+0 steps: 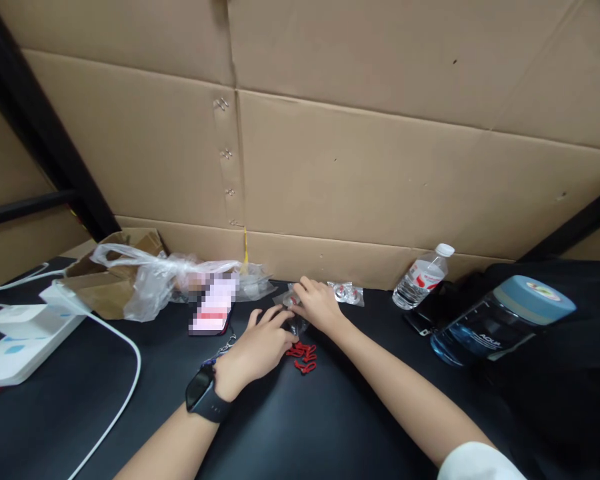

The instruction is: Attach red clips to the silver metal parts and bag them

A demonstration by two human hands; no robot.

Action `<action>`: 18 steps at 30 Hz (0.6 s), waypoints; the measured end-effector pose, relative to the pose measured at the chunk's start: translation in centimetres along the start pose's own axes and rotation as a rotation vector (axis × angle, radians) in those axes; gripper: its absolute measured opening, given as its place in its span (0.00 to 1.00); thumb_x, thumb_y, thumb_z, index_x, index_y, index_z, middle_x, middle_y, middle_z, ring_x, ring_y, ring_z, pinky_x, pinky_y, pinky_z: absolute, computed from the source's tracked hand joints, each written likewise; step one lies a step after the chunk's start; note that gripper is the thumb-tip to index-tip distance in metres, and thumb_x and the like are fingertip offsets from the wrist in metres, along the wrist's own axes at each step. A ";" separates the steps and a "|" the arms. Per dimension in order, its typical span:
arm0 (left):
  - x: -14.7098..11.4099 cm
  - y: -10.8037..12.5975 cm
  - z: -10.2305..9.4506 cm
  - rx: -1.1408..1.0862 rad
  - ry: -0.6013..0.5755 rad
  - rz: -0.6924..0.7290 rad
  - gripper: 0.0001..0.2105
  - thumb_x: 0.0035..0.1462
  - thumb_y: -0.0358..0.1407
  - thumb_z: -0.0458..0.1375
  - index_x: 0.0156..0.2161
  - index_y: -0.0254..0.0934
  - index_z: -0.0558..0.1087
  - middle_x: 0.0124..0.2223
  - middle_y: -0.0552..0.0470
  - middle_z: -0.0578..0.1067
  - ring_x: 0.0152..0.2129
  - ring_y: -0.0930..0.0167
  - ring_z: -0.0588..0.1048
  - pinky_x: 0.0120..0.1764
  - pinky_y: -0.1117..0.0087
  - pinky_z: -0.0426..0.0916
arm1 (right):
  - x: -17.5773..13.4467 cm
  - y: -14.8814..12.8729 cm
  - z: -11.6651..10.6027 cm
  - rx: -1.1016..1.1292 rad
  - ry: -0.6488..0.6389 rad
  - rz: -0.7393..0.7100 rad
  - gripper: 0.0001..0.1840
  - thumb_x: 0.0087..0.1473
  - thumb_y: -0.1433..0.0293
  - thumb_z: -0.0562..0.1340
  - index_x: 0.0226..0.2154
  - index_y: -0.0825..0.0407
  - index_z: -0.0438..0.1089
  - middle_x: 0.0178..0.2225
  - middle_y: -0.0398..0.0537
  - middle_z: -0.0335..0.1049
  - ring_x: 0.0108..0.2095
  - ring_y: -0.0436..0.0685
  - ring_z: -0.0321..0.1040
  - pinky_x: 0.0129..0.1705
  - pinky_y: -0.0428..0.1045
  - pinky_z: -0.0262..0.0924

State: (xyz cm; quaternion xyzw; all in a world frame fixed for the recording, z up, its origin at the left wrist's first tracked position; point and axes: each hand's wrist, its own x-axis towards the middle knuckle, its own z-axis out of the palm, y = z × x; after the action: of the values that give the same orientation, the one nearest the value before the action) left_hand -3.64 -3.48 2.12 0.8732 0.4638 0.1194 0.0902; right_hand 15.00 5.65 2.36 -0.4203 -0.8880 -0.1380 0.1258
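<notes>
Between my two hands lies a small clear plastic bag on the black table, partly covered by my fingers. My right hand comes over it from the right, fingers curled down and closed on it. From the left, my left hand, with a black watch on the wrist, grips the bag's near left side between fingers and thumb. Several red cord loops lie just below the bag, close to my left thumb. Beyond my right hand are small clear packets with round silvery pieces inside. The bag's contents are hard to make out.
A phone leans left of my hands, before a crumpled plastic bag and an open cardboard box. A power strip with white cables lies far left. Rightward stand a water bottle and a large blue-lidded bottle.
</notes>
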 end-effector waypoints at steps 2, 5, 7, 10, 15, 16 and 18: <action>0.1 -0.5 -0.3 0.011 0.038 0.017 0.19 0.61 0.24 0.50 0.42 0.49 0.79 0.59 0.51 0.70 0.63 0.57 0.58 0.58 0.49 0.51 | 0.2 -0.1 0.0 0.111 -0.009 0.000 0.15 0.54 0.65 0.70 0.42 0.50 0.67 0.44 0.50 0.67 0.40 0.58 0.69 0.37 0.48 0.58; 0.5 -1.3 -0.6 0.028 0.128 -0.032 0.22 0.52 0.17 0.49 0.42 0.43 0.76 0.53 0.49 0.73 0.55 0.62 0.66 0.53 0.56 0.56 | -0.1 0.5 -0.4 0.444 -0.002 -0.007 0.17 0.53 0.65 0.70 0.43 0.48 0.66 0.44 0.47 0.65 0.36 0.53 0.68 0.36 0.46 0.58; 0.9 -1.7 -0.4 0.047 0.201 -0.093 0.23 0.53 0.17 0.50 0.50 0.41 0.71 0.54 0.46 0.72 0.51 0.62 0.68 0.49 0.59 0.57 | -0.8 1.3 -0.7 0.672 0.037 0.020 0.14 0.57 0.65 0.66 0.44 0.48 0.65 0.43 0.46 0.65 0.31 0.50 0.65 0.34 0.45 0.59; 1.4 -1.9 0.2 0.059 0.289 -0.136 0.20 0.58 0.24 0.54 0.54 0.41 0.67 0.56 0.44 0.71 0.52 0.60 0.68 0.47 0.60 0.56 | -2.4 2.6 -1.0 0.769 0.097 0.080 0.10 0.61 0.73 0.58 0.46 0.49 0.66 0.42 0.47 0.66 0.30 0.51 0.64 0.36 0.47 0.61; 1.7 -1.2 0.6 -0.024 0.296 -0.106 0.03 0.63 0.33 0.57 0.41 0.42 0.72 0.45 0.51 0.76 0.47 0.63 0.70 0.48 0.61 0.53 | -4.2 3.2 0.1 0.689 0.054 0.059 0.17 0.54 0.77 0.64 0.47 0.47 0.71 0.46 0.49 0.67 0.42 0.56 0.67 0.44 0.50 0.62; 1.7 -1.1 0.4 -0.049 0.297 -0.115 0.03 0.64 0.34 0.57 0.40 0.41 0.73 0.43 0.51 0.77 0.46 0.64 0.70 0.48 0.62 0.52 | -4.2 3.1 0.3 0.692 0.060 0.062 0.14 0.55 0.75 0.64 0.44 0.47 0.73 0.45 0.49 0.68 0.42 0.57 0.67 0.45 0.50 0.62; 1.6 -0.9 0.0 -0.103 0.307 -0.148 0.04 0.65 0.35 0.56 0.38 0.42 0.73 0.40 0.53 0.78 0.44 0.65 0.71 0.47 0.62 0.53 | -4.1 2.9 0.6 0.719 0.086 0.063 0.06 0.57 0.72 0.65 0.38 0.48 0.75 0.41 0.48 0.70 0.43 0.57 0.68 0.46 0.51 0.61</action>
State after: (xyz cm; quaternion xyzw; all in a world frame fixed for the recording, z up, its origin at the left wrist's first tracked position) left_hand -3.50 -1.60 2.10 0.8025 0.5284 0.2677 0.0715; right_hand 19.75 4.74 0.78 -0.3701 -0.8603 0.1696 0.3069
